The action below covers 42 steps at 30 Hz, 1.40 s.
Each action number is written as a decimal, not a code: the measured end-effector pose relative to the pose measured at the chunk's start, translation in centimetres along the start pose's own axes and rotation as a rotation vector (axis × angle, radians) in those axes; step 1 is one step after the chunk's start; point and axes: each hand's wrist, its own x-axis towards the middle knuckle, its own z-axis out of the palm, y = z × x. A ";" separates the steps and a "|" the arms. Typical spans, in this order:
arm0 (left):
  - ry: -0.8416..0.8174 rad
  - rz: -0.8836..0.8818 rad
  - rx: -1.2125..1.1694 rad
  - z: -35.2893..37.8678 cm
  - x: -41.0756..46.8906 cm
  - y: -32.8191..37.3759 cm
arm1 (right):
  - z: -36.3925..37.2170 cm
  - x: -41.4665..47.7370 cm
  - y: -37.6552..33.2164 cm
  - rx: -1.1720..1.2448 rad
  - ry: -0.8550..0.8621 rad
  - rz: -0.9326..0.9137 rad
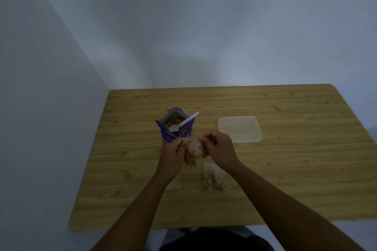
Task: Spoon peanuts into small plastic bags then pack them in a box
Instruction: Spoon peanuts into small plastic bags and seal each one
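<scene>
A small clear plastic bag of peanuts (pixel 192 154) hangs above the wooden table (pixel 285 169), between my two hands. My left hand (pixel 172 156) pinches its top on the left side and my right hand (pixel 218 147) pinches it on the right. Behind them stands an open blue peanut pouch (pixel 173 131) with a white plastic spoon (pixel 183 123) resting in its mouth. A second filled small bag (pixel 214 178) lies on the table under my right wrist. A translucent plastic box (pixel 239 128) sits to the right of the pouch.
An empty flat clear bag (pixel 174 184) lies partly under my left forearm. Walls border the table at the back and at the left. The table's front edge is close to my body.
</scene>
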 end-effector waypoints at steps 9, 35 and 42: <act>-0.097 -0.322 0.010 3.8 -2.5 -5.1 | 0.9 -2.3 7.0 -0.273 -0.063 0.154; 0.001 -0.271 0.523 -2.2 -5.6 -11.6 | 10.0 -0.4 7.6 -0.960 -0.448 -0.138; -0.060 -0.143 0.743 -2.1 -5.4 -12.1 | 10.1 0.1 8.2 -0.925 -0.389 -0.160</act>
